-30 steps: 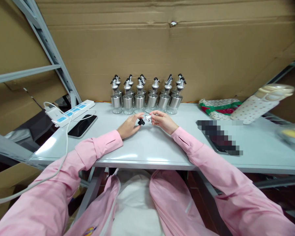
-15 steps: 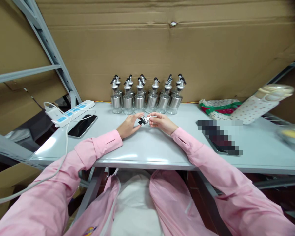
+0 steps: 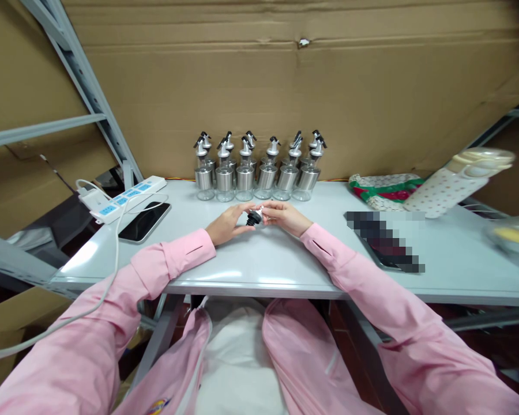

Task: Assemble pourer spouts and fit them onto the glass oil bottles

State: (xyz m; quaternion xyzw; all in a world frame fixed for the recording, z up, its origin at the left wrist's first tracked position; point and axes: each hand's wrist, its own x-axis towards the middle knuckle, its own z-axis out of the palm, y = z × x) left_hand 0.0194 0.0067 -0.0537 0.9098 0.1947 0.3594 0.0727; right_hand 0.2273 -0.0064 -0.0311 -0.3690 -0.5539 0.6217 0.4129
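Note:
Between my hands, just above the table, is a pourer spout with a black ribbed stopper and a pale metal top. The fingers of my left hand curve round the stopper side, thumb below and fingertips above. My right hand pinches the spout end, which its fingers partly hide. Behind both hands stand several glass bottles with steel sleeves, upright in two rows, each topped by a similar pourer.
At left, a white power strip with a cable lies by a dark phone. To the right are a blurred-out phone, a green and red patterned cloth and a dotted white roll. Cardboard walls the back.
The pourer has been turned so its black stopper faces more toward me. My fingertips have drawn closer together around it. The bottles have not moved.

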